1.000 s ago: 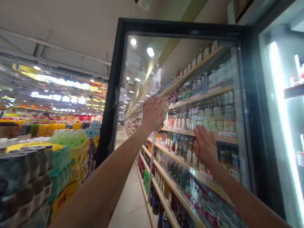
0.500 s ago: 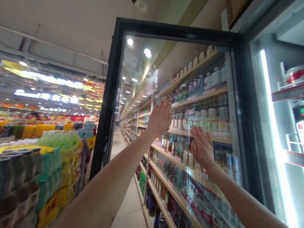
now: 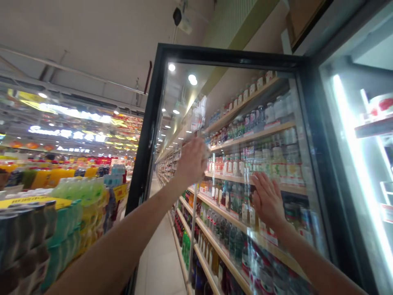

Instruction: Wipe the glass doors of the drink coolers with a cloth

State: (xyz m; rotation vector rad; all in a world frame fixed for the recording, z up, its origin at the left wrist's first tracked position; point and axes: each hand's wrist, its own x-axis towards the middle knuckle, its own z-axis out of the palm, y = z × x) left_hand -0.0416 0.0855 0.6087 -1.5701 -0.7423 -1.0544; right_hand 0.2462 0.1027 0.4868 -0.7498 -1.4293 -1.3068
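Observation:
An open glass fridge door with a black frame [image 3: 152,123] stands in front of me. My left hand [image 3: 192,162] reaches out to the glass near its middle, fingers laid against the pane and holding nothing I can make out. My right hand [image 3: 267,200] lies flat on the glass lower and further right, fingers spread. Through the pane I see long wooden shelves [image 3: 260,133] packed with bottled drinks.
The lit fridge interior [image 3: 362,164] with its shelves is at the right edge. Stacked packs of bottled drinks [image 3: 61,217] fill the left side. A tiled aisle [image 3: 159,254] runs between them, under the shop's ceiling lights.
My left hand has slid left and a little down across the glass. My right hand has stayed at about the same spot. The door's top edge sits lower in view.

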